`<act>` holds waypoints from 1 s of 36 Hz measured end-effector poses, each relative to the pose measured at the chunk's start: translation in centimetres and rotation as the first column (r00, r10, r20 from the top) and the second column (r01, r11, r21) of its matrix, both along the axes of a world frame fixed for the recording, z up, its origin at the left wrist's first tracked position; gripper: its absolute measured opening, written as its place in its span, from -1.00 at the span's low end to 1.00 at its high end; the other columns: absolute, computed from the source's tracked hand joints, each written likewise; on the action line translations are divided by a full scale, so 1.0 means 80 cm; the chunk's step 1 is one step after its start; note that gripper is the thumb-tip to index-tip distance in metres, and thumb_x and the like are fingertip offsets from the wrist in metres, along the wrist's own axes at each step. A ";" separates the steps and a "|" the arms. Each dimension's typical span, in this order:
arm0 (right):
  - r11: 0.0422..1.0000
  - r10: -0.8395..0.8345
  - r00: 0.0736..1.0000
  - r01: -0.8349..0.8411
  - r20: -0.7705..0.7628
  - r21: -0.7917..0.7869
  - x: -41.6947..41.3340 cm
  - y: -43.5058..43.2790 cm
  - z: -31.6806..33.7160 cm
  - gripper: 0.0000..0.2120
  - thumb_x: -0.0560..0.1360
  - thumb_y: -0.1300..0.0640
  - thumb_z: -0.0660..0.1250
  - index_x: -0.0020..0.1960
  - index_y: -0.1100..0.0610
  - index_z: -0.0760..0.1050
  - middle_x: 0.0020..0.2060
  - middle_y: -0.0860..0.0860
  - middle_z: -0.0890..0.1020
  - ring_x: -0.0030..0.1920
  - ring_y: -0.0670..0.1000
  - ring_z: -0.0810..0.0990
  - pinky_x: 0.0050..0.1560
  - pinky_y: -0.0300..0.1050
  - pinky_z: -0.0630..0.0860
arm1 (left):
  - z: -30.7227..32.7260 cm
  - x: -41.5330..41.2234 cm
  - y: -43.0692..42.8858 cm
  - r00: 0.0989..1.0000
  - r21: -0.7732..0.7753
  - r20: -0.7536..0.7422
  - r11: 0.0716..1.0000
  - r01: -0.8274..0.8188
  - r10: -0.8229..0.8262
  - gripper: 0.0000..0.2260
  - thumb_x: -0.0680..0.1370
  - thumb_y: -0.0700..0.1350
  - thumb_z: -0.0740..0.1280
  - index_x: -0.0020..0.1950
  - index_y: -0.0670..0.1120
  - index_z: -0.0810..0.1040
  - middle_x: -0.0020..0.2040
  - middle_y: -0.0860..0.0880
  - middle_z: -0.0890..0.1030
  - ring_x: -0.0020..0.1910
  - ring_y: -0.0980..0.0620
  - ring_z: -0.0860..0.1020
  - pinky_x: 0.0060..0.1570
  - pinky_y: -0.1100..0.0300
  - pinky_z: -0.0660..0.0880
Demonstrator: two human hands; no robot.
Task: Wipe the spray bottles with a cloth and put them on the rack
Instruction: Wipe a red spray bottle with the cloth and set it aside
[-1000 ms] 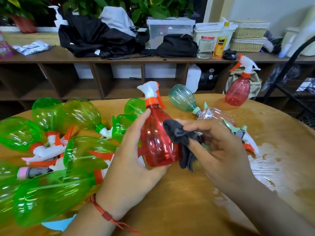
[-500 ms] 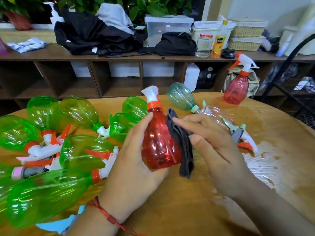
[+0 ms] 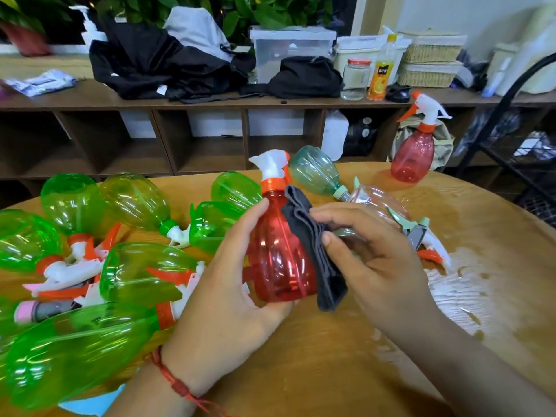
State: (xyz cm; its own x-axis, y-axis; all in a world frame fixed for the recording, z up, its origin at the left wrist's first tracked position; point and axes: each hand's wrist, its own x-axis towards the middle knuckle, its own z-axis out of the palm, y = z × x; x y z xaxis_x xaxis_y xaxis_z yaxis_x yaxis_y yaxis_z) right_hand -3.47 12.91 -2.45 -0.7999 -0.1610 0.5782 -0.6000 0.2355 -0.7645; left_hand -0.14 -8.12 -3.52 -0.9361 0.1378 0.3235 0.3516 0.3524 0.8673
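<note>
Red plastic: the red bottle (image 3: pixel 279 260) stands upright in the left grip (image 3: pixel 228 284), with the thumb up beside the orange collar and the palm wrapped round the lower body. This probably steadies it and leaves the right flank bare for wiping. I cannot tell whether its base clears the bench (image 3: pixel 331 371).

- The right grip (image 3: pixel 379 260) pinches a folded dark grey cloth (image 3: pixel 313 248), which is pressed flat on the bottle's right side. A loose tail of cloth hangs below the fingers.
- Step judged: mid-wipe on this bottle, which is not yet racked.
- Left of the left grip is a heap of green bottles (image 3: pixel 135 272) lying on their sides, triggers tangled, close against the wrist. There is little room that way.
- Just beyond the right grip lie a teal bottle (image 3: pixel 314 171) and a clear bottle (image 3: pixel 379 203), both tipped over.
- Right of the right grip the bench is bare but shows wet patches (image 3: pixel 451 284), so a wiped base set there would likely pick up water.
- Far beyond the right grip a second red bottle (image 3: pixel 413 155) stands upright near the bench edge.
- The black wire rack (image 3: pixel 511 164) sits past that edge, well apart from both grips. The likely way to it is rightward, lifting over the fallen bottles.
</note>
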 end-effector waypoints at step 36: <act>0.992 0.115 0.986 -0.109 0.122 -0.061 0.002 0.001 0.011 -0.74 0.60 0.25 0.35 0.19 0.03 0.69 0.23 -0.01 0.61 0.35 0.09 0.57 0.30 0.02 0.56 | 0.000 0.003 0.001 0.998 0.119 0.045 0.992 0.041 -0.047 -0.02 0.41 -0.17 0.69 0.65 0.29 0.23 0.57 0.22 0.42 0.55 0.04 0.44 0.47 -0.14 0.46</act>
